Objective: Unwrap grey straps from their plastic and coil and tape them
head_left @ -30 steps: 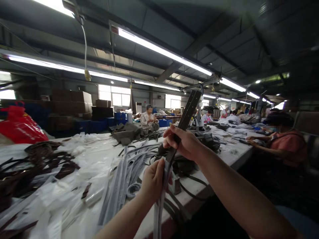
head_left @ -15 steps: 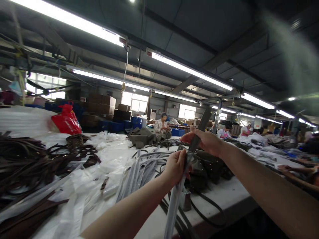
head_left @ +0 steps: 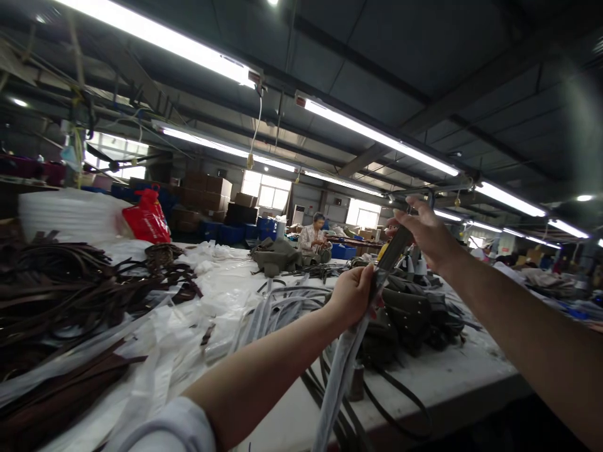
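My left hand (head_left: 352, 296) is closed around a dark grey-green strap (head_left: 394, 250), at the place where it comes out of a long clear plastic sleeve (head_left: 342, 370). The sleeve hangs down from that fist to the bottom of the view. Higher up and to the right, my right hand (head_left: 431, 233) pinches the strap's upper end between thumb and fingers. The strap slants up between both hands. Below, more sleeved straps (head_left: 277, 314) lie on the white table (head_left: 424, 383), beside a heap of dark green bags or cloth pieces with studs (head_left: 405, 311).
Dark brown straps (head_left: 51, 295) are piled at the left on plastic sheeting (head_left: 211, 282). Behind them lies a red plastic bag (head_left: 148, 216) next to a white foam roll (head_left: 70, 213). A person (head_left: 315, 238) sits across the table. Blue bins and cartons stand farther back.
My right hand has slid up the strap from mid-length to its upper end. My left hand keeps its grip near the sleeve's mouth. The view has turned slightly left.
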Demonstrator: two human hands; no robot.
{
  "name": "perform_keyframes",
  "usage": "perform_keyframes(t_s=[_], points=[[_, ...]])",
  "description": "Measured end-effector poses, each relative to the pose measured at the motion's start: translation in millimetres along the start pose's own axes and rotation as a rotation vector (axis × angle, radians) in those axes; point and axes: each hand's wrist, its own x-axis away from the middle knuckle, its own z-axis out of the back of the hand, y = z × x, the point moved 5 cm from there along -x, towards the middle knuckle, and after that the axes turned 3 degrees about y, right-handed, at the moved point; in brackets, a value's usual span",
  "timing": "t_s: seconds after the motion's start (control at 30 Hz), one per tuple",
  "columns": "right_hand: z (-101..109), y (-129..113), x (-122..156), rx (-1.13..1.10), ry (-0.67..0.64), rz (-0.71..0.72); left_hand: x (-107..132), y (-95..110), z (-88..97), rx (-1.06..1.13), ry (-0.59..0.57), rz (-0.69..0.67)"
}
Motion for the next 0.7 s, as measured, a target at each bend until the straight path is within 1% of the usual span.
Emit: perform_keyframes(t_s=[0.07, 0.13, 0.23, 0.3, 0.4, 0.57, 0.7], points=[[-2, 4, -1, 0.097, -0.058, 0.047, -2, -1, -1.4, 0.012, -0.007, 0.000], [-7, 9, 3, 0.199, -0.109, 0.077, -5, 1, -2.2, 0.023, -0.008, -0.020], [-17, 7, 13, 0.327, -0.130, 0.189, -10, 11, -2.3, 0.032, 0.011, -0.051], [-24, 3, 19, 0.347, -0.168, 0.243, -11, 19, -2.4, 0.037, 0.024, -0.057], [-32, 1, 25, 0.302, -0.226, 0.227, -10, 30, -2.3, 0.038, 0.040, -0.072], [-40, -1, 40, 0.339, -0.236, 0.216, -9, 39, -1.6, 0.034, 0.040, -0.120], [-53, -2, 50, 0.382, -0.329, 0.168, -14, 44, 2.7, -0.038, 0.078, -0.185]])
